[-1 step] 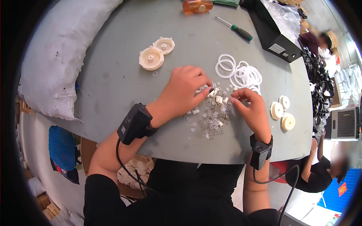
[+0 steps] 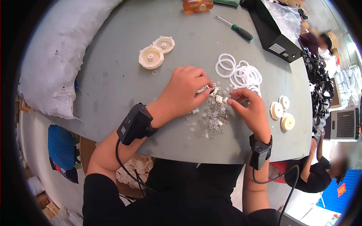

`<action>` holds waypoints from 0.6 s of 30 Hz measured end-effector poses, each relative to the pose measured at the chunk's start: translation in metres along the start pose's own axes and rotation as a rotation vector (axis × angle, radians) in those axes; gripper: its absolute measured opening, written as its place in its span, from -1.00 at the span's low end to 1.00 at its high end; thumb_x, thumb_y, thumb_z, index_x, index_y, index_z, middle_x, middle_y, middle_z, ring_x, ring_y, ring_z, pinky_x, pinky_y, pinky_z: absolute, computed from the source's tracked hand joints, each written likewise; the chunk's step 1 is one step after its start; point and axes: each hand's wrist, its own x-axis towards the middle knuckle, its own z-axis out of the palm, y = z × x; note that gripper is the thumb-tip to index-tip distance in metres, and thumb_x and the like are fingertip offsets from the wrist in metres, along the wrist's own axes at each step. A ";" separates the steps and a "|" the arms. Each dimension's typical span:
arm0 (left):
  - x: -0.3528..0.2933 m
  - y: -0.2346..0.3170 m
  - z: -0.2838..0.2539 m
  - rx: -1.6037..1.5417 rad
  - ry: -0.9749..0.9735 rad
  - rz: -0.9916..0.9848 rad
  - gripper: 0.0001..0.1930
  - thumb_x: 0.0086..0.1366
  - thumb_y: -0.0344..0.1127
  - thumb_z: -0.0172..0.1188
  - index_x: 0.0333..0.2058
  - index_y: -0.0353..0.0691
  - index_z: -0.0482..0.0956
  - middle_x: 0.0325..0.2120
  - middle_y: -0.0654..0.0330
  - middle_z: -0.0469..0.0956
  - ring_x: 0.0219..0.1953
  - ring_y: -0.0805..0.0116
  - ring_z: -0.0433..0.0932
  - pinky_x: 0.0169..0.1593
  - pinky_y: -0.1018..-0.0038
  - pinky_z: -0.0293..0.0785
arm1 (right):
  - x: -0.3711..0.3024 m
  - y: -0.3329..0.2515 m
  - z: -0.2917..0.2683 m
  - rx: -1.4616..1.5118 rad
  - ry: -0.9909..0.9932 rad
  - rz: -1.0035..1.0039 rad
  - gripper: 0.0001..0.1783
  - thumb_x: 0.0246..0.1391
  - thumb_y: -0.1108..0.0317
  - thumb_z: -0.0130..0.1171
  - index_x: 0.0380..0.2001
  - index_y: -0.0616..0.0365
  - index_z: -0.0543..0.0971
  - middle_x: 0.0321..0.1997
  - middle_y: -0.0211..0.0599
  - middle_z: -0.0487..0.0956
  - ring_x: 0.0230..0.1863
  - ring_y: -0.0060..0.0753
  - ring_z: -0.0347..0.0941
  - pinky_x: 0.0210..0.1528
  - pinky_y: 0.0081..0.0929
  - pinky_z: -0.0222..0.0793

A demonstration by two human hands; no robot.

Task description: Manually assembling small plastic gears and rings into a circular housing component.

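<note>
My left hand (image 2: 188,87) curls over the near side of a pile of tiny clear and white plastic parts (image 2: 215,115). Its thumb and fingers are closed together, with small whitish pieces and something dark at the tips; what exactly they grip is hidden. Across the pile, my right hand (image 2: 247,103) has its thumb and index finger bent and slightly apart. The right fingertips are next to a small white plastic fitting (image 2: 225,100). Another white fitting (image 2: 218,98) lies between the hands, on top of the pile.
White rings (image 2: 247,76) lie beyond my right hand. Cream round caps (image 2: 151,57) are at far left, smaller cream wheels (image 2: 287,121) at right. A screwdriver (image 2: 241,32), an orange bottle (image 2: 197,5) and a black box (image 2: 281,47) stand farther back. A white sack (image 2: 62,56) lines the left edge.
My right hand has shifted very slightly left, toward the white fitting. My left hand stays over the pile almost unmoved.
</note>
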 end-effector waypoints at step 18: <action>0.005 0.005 0.019 0.140 -0.001 0.116 -0.80 0.06 -0.36 0.14 -0.27 -0.09 0.53 -0.33 0.25 0.45 -0.16 0.26 0.38 -0.06 0.35 0.15 | 0.007 0.011 -0.020 0.653 0.205 0.069 -0.76 0.03 0.34 0.08 -0.28 0.27 0.55 -0.40 -0.34 0.55 -0.43 -0.68 0.33 -0.27 -0.69 0.24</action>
